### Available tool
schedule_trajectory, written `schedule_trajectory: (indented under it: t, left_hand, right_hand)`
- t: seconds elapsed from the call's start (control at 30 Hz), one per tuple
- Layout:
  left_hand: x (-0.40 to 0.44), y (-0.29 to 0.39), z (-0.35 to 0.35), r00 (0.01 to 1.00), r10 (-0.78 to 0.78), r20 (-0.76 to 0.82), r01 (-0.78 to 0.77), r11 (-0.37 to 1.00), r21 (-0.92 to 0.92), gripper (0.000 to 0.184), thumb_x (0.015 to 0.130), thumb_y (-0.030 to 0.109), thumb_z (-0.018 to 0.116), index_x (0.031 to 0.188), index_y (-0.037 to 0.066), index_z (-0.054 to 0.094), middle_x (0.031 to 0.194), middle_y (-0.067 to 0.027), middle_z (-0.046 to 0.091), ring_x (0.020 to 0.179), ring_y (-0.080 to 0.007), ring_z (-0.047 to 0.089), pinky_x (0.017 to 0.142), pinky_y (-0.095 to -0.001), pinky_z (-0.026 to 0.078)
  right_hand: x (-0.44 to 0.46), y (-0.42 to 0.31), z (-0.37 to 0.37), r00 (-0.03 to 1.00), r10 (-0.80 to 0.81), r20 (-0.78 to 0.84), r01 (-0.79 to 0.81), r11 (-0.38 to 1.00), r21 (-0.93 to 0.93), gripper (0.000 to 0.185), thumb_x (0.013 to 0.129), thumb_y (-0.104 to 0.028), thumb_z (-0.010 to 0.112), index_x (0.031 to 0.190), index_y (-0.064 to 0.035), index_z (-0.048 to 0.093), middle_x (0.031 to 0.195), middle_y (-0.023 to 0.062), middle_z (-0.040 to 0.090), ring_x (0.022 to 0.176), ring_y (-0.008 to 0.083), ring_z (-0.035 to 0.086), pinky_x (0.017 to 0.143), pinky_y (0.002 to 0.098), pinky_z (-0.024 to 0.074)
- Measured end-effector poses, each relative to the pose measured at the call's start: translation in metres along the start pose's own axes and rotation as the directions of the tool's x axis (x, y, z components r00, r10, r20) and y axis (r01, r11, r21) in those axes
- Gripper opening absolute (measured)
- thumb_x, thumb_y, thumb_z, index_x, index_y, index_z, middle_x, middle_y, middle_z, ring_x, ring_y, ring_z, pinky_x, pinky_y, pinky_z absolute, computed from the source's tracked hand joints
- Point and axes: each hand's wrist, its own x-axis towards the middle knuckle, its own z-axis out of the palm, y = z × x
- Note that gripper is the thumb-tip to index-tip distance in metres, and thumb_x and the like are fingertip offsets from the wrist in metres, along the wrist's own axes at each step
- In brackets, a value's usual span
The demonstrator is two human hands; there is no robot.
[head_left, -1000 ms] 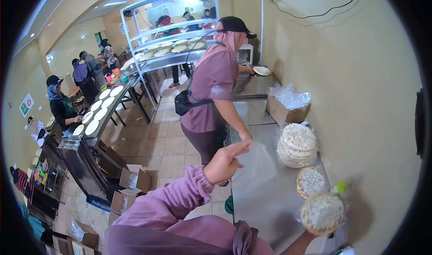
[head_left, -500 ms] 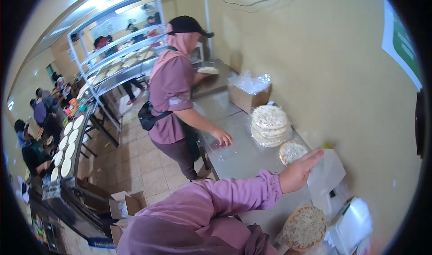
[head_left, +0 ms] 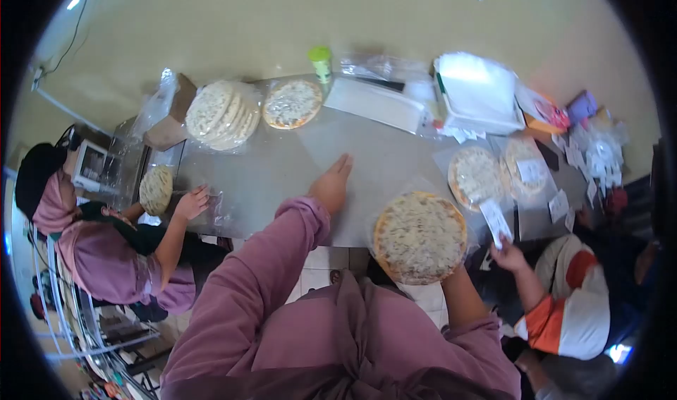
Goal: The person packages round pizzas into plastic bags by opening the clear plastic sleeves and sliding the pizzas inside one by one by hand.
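Observation:
My left hand (head_left: 330, 187) is over the middle of the metal table, its fingers stretched out and nothing visible in it. My right hand (head_left: 457, 281) supports a round cheese-topped pizza (head_left: 420, 238) from below at the table's front edge; its fingers are hidden behind the pizza. Clear plastic shows around the pizza's rim. Beyond my hands, at the table's back, a wrapped pizza (head_left: 293, 104) lies beside a stack of wrapped pizzas (head_left: 220, 115). White sheets (head_left: 375, 104) lie flat to the right of them.
At left, a co-worker (head_left: 106, 248) holds a pizza (head_left: 156, 190) near a cardboard box (head_left: 169, 118). Another person's hand (head_left: 509, 257) at right holds a printed label (head_left: 496, 220) by two wrapped pizzas (head_left: 476, 178). A green-lidded container (head_left: 320, 64) and white tub (head_left: 478, 93) stand behind.
The view has swung right and down. My left hand has moved away from the white sheets to over mid-table, without the clear film seen by it earlier. The pizza remains on my right hand.

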Motion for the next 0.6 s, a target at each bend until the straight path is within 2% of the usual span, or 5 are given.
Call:
schedule_trajectory:
  t: [0.07, 0.17, 0.23, 0.33, 0.6]
  left_hand:
    - [0.004, 0.010, -0.001, 0.999, -0.023, 0.033, 0.021, 0.998, 0.063, 0.058, 0.078, -0.004, 0.036, 0.134, 0.008, 0.031, 0.142, -0.0091, 0.029, 0.115, -0.0307, 0.046, 0.095, -0.0366, 0.040]
    - [0.011, 0.013, -0.010, 0.997, 0.055, -0.053, -0.044, 0.981, 0.190, 0.057, 0.079, -0.003, 0.037, 0.134, 0.008, 0.032, 0.142, -0.0077, 0.028, 0.114, -0.0287, 0.047, 0.093, -0.0359, 0.041]
    - [0.013, 0.017, -0.020, 0.998, 0.057, -0.038, -0.047, 0.973, 0.226, 0.061, 0.073, -0.005, 0.042, 0.132, 0.009, 0.035, 0.140, -0.0089, 0.032, 0.107, -0.0315, 0.052, 0.085, -0.0386, 0.046]
    - [0.012, 0.012, -0.023, 0.988, 0.152, -0.021, -0.137, 0.939, 0.315, 0.062, 0.073, -0.004, 0.043, 0.133, 0.010, 0.034, 0.140, -0.0078, 0.032, 0.112, -0.0298, 0.049, 0.088, -0.0363, 0.045]
    - [-0.026, 0.001, -0.044, 0.946, 0.253, 0.203, -0.313, 0.874, 0.373, 0.066, 0.072, -0.008, 0.041, 0.135, 0.012, 0.032, 0.140, -0.0066, 0.033, 0.119, -0.0266, 0.044, 0.095, -0.0334, 0.040]
  right_hand:
    - [0.000, 0.003, -0.013, 0.999, 0.029, 0.030, -0.030, 0.998, 0.048, 0.051, 0.093, -0.038, 0.034, 0.133, -0.0065, 0.032, 0.133, 0.0147, 0.040, 0.119, 0.0276, 0.043, 0.094, 0.0424, 0.0436]
    - [0.015, 0.013, -0.029, 0.993, 0.076, 0.087, -0.085, 0.991, 0.107, 0.052, 0.093, -0.039, 0.033, 0.133, -0.0065, 0.032, 0.133, 0.0146, 0.040, 0.119, 0.0273, 0.043, 0.093, 0.0423, 0.0439]
    - [0.026, 0.019, -0.041, 0.986, 0.109, 0.125, -0.126, 0.982, 0.141, 0.052, 0.093, -0.040, 0.033, 0.133, -0.0065, 0.032, 0.133, 0.0146, 0.039, 0.119, 0.0272, 0.043, 0.093, 0.0421, 0.0440]
    - [0.047, 0.026, -0.056, 0.967, 0.167, 0.193, -0.203, 0.961, 0.186, 0.052, 0.094, -0.040, 0.032, 0.133, -0.0066, 0.032, 0.133, 0.0145, 0.039, 0.119, 0.0269, 0.043, 0.093, 0.0420, 0.0442]
    - [0.081, 0.047, -0.053, 0.982, -0.030, 0.189, -0.023, 0.962, 0.273, 0.053, 0.093, -0.042, 0.032, 0.133, -0.0071, 0.032, 0.133, 0.0140, 0.040, 0.119, 0.0261, 0.044, 0.093, 0.0410, 0.0443]
